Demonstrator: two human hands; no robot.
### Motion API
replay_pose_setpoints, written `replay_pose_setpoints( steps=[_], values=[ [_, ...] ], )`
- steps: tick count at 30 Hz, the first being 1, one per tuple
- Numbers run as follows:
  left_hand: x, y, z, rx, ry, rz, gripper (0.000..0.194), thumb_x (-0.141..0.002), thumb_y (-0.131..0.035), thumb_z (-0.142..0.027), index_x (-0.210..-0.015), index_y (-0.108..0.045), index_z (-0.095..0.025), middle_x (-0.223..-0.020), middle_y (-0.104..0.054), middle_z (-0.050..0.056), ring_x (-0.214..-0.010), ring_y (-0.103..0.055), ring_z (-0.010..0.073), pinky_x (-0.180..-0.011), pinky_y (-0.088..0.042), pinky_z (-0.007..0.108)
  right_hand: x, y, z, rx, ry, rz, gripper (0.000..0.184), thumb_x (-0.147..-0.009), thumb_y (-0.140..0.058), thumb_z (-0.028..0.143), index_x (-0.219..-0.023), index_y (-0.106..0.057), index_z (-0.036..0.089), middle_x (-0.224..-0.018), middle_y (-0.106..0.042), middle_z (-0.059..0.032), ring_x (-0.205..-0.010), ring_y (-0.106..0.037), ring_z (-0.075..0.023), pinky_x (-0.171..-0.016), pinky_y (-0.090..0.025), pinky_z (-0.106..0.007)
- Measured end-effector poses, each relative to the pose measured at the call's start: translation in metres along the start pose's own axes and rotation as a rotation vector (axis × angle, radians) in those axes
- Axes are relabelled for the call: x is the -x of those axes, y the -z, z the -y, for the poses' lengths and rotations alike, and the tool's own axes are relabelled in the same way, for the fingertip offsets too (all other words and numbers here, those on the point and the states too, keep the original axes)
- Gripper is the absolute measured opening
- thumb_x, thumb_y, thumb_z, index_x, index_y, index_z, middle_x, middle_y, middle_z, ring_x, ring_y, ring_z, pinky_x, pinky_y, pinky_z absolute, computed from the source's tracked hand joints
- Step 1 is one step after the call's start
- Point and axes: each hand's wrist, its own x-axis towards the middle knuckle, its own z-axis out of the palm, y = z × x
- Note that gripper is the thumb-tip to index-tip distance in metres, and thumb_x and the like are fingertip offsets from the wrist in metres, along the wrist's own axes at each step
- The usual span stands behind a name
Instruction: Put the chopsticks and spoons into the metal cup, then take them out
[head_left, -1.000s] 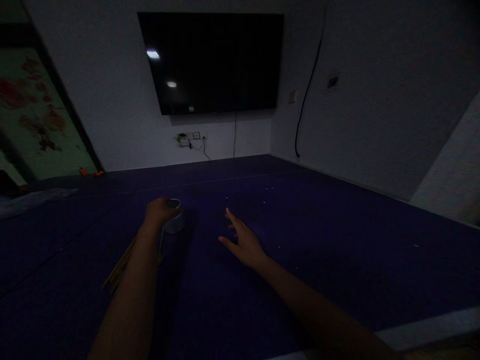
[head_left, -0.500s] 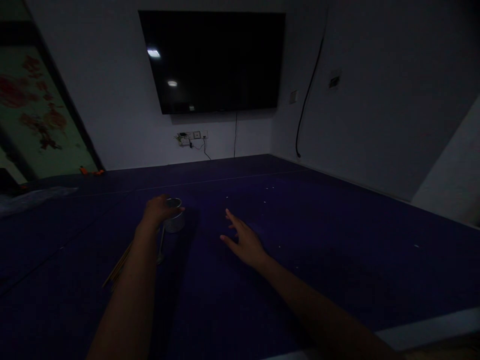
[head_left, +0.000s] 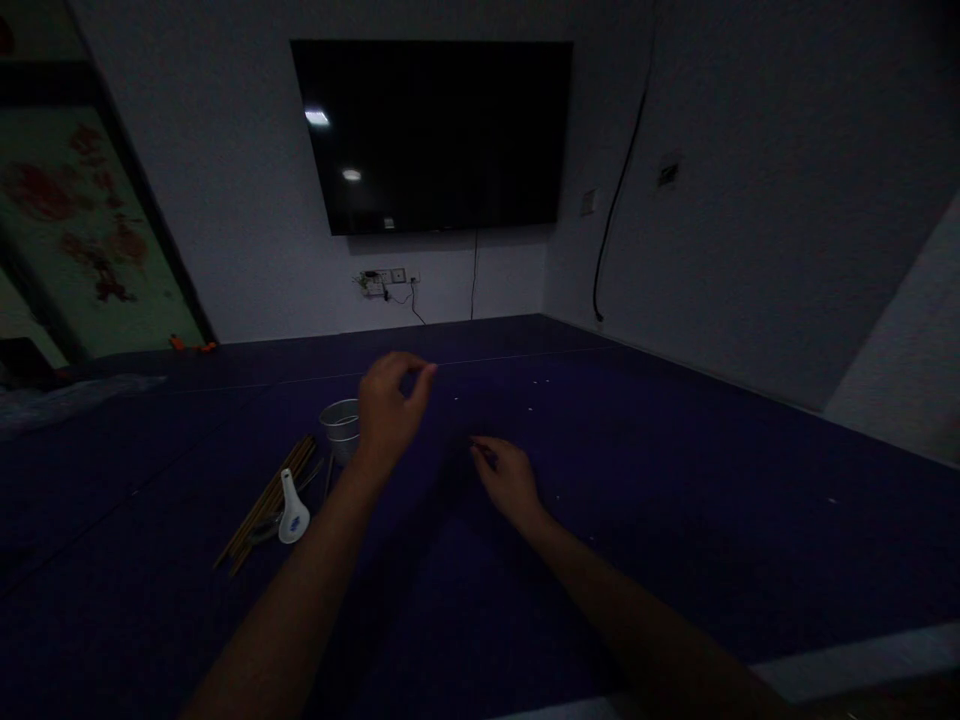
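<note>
My left hand point(head_left: 391, 410) is raised beside a grey metal cup point(head_left: 339, 425) and partly covers its right side. Thumb and forefinger meet in a pinch; whatever they may hold is too small to make out. Lower down and further right, my right hand point(head_left: 511, 485) is closed with its fingertips together close to the dark blue surface point(head_left: 450, 600). I cannot tell what lies between them. Left of my left forearm are a white ceramic spoon point(head_left: 293, 520), several wooden chopsticks point(head_left: 262, 500) and some metal cutlery, partly hidden.
Small white specks point(head_left: 530, 409) are scattered beyond my right hand. Clear plastic sheeting point(head_left: 67, 400) and small orange objects point(head_left: 191, 345) lie at the far left. A television point(head_left: 442, 140) hangs on the back wall above sockets point(head_left: 386, 278); a black cable point(head_left: 619, 200) hangs at the right.
My left hand has let go of the metal cup and moved up and right, its fingers now pinched. My right hand has gone from spread fingers to a closed pinch. The spoon has come into view.
</note>
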Motion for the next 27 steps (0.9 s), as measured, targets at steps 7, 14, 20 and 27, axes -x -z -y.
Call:
replay_pose_setpoints(
  steps=[7, 14, 20, 27],
  values=[
    [0.105, -0.048, 0.006, 0.015, 0.002, 0.296, 0.029, -0.088, -0.045, -0.034, -0.065, -0.055, -0.019, -0.067, -0.061, 0.005, -0.069, -0.057, 0.0158, -0.064, -0.042, 0.027, -0.002, 0.007, -0.002, 0.117, -0.147, 0.035, 0.038, -0.088, -0.042, 0.042, -0.093, -0.072, 0.018, -0.072, -0.071, -0.0061, -0.061, -0.064, -0.019, -0.056, -0.045, -0.027],
    [0.115, -0.039, 0.024, 0.05, 0.211, 0.38, 0.029, -0.086, -0.044, -0.034, -0.064, -0.055, -0.02, -0.068, -0.061, 0.004, -0.066, -0.057, 0.0156, -0.06, -0.041, 0.027, 0.002, 0.01, 0.011, 0.347, -0.044, 0.193, 0.038, -0.09, -0.04, 0.041, -0.087, -0.073, 0.021, -0.071, -0.072, -0.0061, -0.061, -0.065, -0.0183, -0.054, -0.041, -0.025],
    [0.117, -0.04, 0.028, 0.009, 0.2, 0.418, 0.022, -0.085, -0.046, -0.029, -0.071, -0.06, -0.02, -0.073, -0.065, 0.005, -0.07, -0.059, 0.0167, -0.065, -0.042, 0.029, 0.005, 0.01, 0.017, 0.457, 0.048, 0.255, 0.033, -0.09, -0.042, 0.039, -0.091, -0.072, 0.025, -0.08, -0.073, -0.0049, -0.071, -0.068, -0.018, -0.058, -0.042, -0.025],
    [0.12, -0.041, 0.028, -0.031, 0.153, 0.446, 0.022, -0.085, -0.046, -0.03, -0.071, -0.06, -0.02, -0.073, -0.065, 0.006, -0.069, -0.06, 0.0176, -0.064, -0.042, 0.029, 0.004, 0.01, 0.015, 0.484, 0.047, 0.312, 0.034, -0.091, -0.041, 0.04, -0.089, -0.071, 0.024, -0.076, -0.073, -0.0046, -0.07, -0.068, -0.0178, -0.055, -0.039, -0.024]
  ],
)
